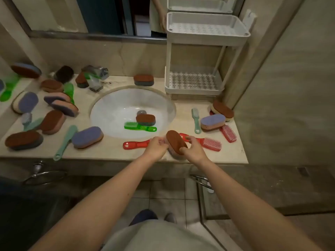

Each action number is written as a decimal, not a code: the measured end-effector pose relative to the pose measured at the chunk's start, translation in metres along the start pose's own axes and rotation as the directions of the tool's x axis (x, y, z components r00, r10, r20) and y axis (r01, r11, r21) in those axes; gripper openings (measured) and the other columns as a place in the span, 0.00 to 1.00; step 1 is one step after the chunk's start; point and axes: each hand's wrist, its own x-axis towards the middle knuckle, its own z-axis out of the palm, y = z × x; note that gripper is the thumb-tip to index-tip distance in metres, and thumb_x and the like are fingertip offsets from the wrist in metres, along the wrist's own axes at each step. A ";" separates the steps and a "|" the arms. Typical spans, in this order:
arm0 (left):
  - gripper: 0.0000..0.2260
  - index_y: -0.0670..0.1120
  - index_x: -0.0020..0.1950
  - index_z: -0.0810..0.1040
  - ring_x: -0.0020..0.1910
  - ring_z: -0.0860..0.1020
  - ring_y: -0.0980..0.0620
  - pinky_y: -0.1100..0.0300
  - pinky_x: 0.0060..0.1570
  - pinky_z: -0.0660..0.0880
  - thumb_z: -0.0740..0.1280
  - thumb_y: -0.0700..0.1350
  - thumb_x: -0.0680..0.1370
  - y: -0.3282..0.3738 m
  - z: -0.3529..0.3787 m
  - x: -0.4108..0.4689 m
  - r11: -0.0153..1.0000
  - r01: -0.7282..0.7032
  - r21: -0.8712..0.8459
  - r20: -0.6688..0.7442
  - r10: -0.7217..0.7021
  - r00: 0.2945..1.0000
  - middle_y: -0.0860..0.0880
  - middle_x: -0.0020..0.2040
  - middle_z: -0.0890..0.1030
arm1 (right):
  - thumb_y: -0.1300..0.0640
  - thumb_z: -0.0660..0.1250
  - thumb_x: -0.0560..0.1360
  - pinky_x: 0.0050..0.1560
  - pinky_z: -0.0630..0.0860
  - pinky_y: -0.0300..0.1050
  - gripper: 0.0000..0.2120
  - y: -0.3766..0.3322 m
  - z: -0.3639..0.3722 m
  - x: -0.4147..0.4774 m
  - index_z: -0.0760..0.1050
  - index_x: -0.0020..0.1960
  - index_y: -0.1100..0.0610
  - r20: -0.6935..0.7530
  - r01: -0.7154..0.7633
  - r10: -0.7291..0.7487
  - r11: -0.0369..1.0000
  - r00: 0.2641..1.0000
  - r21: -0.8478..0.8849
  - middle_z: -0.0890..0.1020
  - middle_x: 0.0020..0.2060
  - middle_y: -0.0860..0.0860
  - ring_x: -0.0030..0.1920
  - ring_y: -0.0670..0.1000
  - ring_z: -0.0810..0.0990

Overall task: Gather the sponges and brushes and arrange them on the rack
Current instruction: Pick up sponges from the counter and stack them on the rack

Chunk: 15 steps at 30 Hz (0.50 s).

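Fingers [163,144] of the left hand [156,147] pinch the bristle end of a glossy red brush [134,144]. The right hand [194,148] grips an oval, brown-topped sponge [175,141], tilted on edge at the counter [112,153] front. The white perforated rack [206,36] stands beyond and rightward, nearer that hand.

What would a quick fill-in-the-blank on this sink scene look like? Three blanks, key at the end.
1. The brush lying in the sink is ____ in colour.
2. The right hand grips a sponge whose scrub face is ____.
3. The rack stands on the counter to the ____ of the sink.
Missing words: green; brown; right.
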 end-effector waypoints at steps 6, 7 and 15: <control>0.10 0.47 0.36 0.80 0.43 0.80 0.45 0.53 0.44 0.78 0.62 0.37 0.75 0.000 0.013 0.024 0.995 0.102 0.003 0.035 -0.102 0.994 0.44 0.40 0.82 | 0.61 0.66 0.72 0.55 0.71 0.44 0.20 0.005 0.007 0.023 0.69 0.64 0.54 0.018 -0.058 0.059 0.998 0.998 -0.012 0.79 0.59 0.52 0.58 0.53 0.77; 0.13 0.47 0.33 0.82 0.43 0.82 0.46 0.54 0.45 0.78 0.62 0.38 0.74 0.001 0.014 0.029 0.995 0.098 0.007 0.032 -0.098 0.995 0.46 0.38 0.83 | 0.60 0.66 0.72 0.55 0.72 0.45 0.18 0.004 0.008 0.028 0.70 0.62 0.54 -0.001 -0.063 0.063 0.998 0.998 0.010 0.80 0.54 0.50 0.55 0.53 0.78; 0.21 0.51 0.26 0.81 0.25 0.78 0.57 0.69 0.26 0.69 0.57 0.35 0.74 0.037 0.019 0.071 0.996 -0.087 0.001 0.132 0.086 0.988 0.51 0.26 0.80 | 0.68 0.57 0.73 0.38 0.74 0.47 0.14 -0.026 -0.002 0.068 0.68 0.56 0.59 -0.103 -0.157 0.192 0.946 0.976 0.283 0.77 0.29 0.56 0.30 0.54 0.76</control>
